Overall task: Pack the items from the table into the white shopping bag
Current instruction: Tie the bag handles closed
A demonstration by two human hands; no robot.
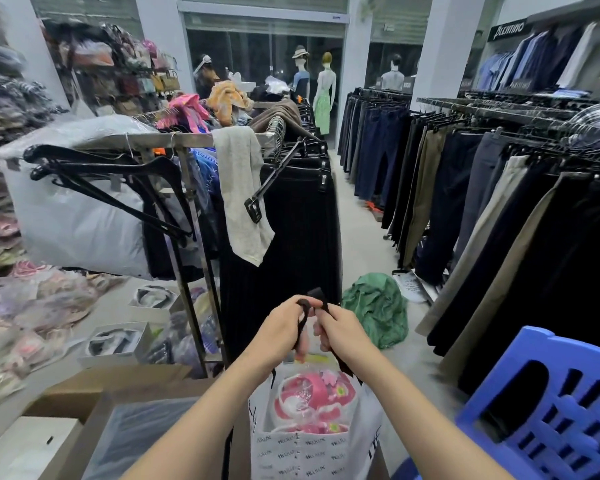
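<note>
The white shopping bag [312, 452], printed with small black lettering, hangs between my forearms at the bottom centre. Inside it lies a pink and white item in clear plastic wrap [314, 398], with a second pink piece below it. My left hand [284, 329] and my right hand [340, 329] are both closed on the bag's black strap handles [303, 315], held together above the bag's mouth. A loop of strap sticks up between my fingers.
Open cardboard boxes [118, 403] with a plastic-wrapped dark item stand at lower left. A blue plastic stool [548, 407] is at lower right. A rack of black skirts [291, 216] stands straight ahead, trouser racks [482, 188] on the right, a green garment [378, 306] on the floor.
</note>
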